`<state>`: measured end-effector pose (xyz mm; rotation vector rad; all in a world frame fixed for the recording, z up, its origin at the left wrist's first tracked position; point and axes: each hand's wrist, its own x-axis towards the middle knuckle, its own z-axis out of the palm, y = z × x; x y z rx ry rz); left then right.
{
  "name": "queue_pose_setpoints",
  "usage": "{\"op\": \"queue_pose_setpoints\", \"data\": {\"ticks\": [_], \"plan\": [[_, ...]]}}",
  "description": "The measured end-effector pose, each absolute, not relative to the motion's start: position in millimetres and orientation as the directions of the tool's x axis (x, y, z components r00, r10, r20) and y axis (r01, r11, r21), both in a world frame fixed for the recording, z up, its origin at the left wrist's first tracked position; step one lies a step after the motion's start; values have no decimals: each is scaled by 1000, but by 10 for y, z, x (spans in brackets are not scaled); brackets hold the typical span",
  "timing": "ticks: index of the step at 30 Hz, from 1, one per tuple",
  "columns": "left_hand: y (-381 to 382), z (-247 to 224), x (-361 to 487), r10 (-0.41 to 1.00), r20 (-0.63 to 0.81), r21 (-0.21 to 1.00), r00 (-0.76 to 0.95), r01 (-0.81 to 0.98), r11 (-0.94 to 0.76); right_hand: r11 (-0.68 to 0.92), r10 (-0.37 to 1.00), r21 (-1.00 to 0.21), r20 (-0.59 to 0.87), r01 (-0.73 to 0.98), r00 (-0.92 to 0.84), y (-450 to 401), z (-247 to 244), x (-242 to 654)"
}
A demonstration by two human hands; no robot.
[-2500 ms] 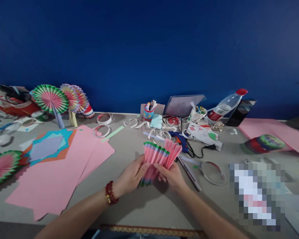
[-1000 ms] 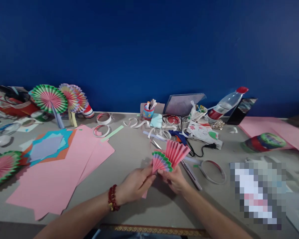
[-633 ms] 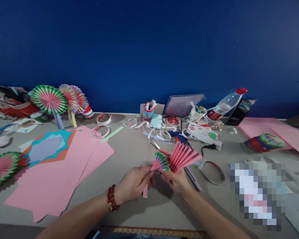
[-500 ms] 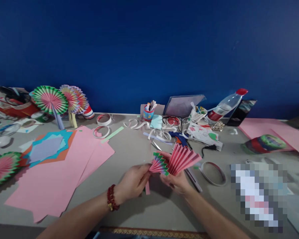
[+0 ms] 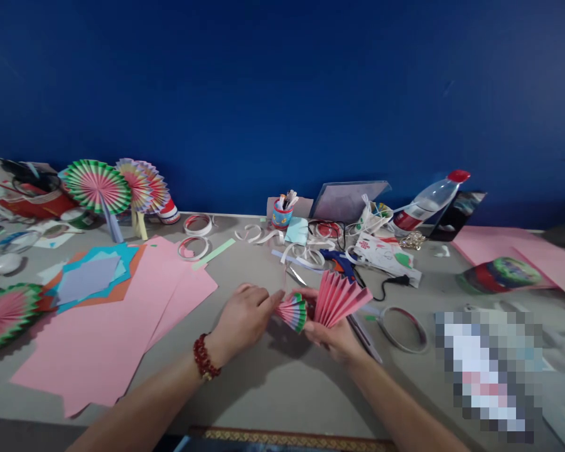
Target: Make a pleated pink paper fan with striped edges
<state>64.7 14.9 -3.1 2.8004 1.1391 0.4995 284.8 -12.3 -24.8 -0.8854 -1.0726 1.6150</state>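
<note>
Two fanned sections of pleated paper, held up over the counter (image 5: 258, 402), between the hands: a green-edged section (image 5: 295, 312) on the left, a plain pink section (image 5: 341, 300) on the right. Whether they join: cannot tell. Left hand (image 5: 245, 317): pinched on the narrow end of the green-edged section. Right hand (image 5: 336, 340): closed round the base of the plain pink section, thumb just beside the green edge. Judged by look: very light, dry, little slip; stiff along each crease, springy across the folds, likely to spread if let go. Fragile: a hard squeeze on the flared rim would probably crush it. Best hold: light pinch at the gathered ends, folds stacked, rims free.
</note>
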Motion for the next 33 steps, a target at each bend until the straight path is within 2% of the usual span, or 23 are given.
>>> {"op": "queue_pose_setpoints", "data": {"ticks": [5,9,14,20,23,25,28,30,33], "plan": [[172,-5,591,631,328,69,703,648,-758,-134,982,-933,-81,-333,-169,-93,-253,2844],[175,-54,580,597,324,34,734,621,-783,-94,984,-966,-53,-239,-171,-85,-186,2867],[170,-60,602,605,255,96,754,603,-792,139,965,-986,156,-92,-209,-60,-63,2869],[185,-4,604,632,184,202,753,600,-774,218,962,-976,215,-3,-169,-23,-110,2885],[198,-9,592,668,168,358,725,586,-726,238,958,-970,228,42,-174,-29,-134,2912],[200,-30,592,715,150,567,683,533,-628,202,965,-979,195,19,-177,-34,-152,2924],[179,-91,623,776,22,884,630,350,-309,-32,989,-985,-7,-169,-147,-39,-232,2909],[142,-145,666,787,-101,972,608,231,-53,-207,970,-938,-159,-276,-186,-48,-316,2863],[59,-223,748,772,-211,977,599,131,166,-281,941,-912,-201,-298,-271,-87,-415,2750]]}}
